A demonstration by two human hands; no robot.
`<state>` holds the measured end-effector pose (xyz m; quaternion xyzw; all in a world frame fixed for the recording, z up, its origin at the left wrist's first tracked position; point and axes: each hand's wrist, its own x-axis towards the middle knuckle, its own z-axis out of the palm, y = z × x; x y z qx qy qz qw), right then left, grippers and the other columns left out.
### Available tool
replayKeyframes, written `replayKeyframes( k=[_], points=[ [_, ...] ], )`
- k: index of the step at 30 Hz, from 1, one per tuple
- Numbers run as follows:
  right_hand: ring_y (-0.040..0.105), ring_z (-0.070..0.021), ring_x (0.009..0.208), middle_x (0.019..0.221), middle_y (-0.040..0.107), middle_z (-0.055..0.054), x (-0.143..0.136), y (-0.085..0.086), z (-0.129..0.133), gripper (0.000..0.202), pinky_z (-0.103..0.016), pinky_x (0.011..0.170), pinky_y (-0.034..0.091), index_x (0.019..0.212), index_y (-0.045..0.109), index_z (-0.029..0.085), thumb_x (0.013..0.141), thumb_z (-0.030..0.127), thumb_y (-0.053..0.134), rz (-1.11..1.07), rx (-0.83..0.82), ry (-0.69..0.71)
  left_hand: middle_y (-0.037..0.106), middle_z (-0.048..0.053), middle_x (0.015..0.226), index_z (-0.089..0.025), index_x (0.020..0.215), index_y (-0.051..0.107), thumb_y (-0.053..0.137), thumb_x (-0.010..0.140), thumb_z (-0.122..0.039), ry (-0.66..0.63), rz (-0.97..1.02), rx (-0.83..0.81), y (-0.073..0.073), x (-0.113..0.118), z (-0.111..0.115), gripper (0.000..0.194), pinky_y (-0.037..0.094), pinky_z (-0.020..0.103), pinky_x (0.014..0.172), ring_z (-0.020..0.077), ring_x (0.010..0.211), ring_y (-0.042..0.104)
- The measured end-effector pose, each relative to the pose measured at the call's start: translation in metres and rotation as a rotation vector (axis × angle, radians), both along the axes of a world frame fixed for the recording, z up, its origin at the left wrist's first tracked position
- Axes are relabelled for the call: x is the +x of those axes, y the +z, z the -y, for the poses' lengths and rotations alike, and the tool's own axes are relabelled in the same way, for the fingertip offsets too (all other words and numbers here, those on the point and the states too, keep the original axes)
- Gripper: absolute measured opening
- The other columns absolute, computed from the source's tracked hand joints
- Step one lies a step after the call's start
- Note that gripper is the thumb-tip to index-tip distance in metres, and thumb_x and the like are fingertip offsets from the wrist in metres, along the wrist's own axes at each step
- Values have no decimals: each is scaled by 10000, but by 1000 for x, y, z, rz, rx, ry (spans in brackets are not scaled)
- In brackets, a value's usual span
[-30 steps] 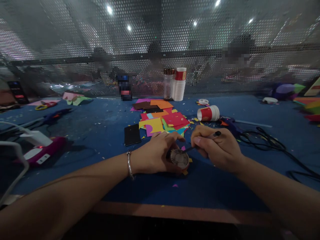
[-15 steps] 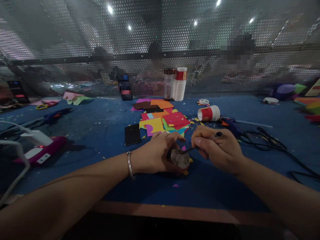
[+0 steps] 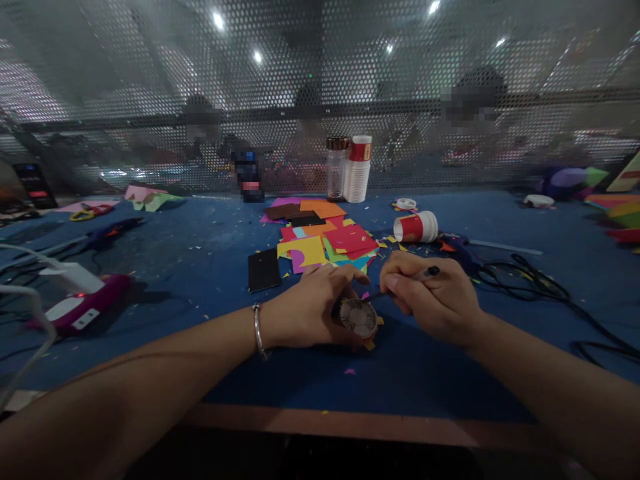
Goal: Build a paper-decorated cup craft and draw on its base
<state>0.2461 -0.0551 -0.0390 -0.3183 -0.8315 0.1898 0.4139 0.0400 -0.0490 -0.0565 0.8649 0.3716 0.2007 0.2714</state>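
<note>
My left hand curls its fingers and thumb around a round paper cup base, which faces up near the table's front. Dark pen marks ring its pale top, and a bit of red shows at its lower side. In my right hand a dark pen is pinched, slanting down to the left. The pen's tip is at the upper right rim of the round base; whether it touches is hard to tell. Small yellow and pink paper scraps stick out around the base.
Coloured paper sheets lie behind my hands, beside a black square. Paper cups lie on their side at right, near a glue gun and its cable. A glass bottle and cup stack stand behind. A power strip sits left.
My right hand and the pen have shifted very slightly left and up along the rim of the round base. My left hand keeps the same hold.
</note>
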Motion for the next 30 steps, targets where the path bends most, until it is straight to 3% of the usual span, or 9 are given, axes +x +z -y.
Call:
replayKeyframes(
  k=[22,30],
  points=[
    [476,-87,460,496,503,57,-4,-3,2,241,-233,486,395,662,558,198,870,140,453,-28,-36,33,657,46,1013,-203,1219,552,884,619,-398,-16,6,18,-1,0,-1,713,425,418,850,253,932,598],
    [477,-72,465,540,526,52,-4,-6,0,223,-207,454,385,713,583,178,891,137,455,-48,-56,101,662,54,1027,-215,1108,587,852,647,-430,-40,12,28,0,0,-2,574,436,407,815,260,946,596]
  ],
)
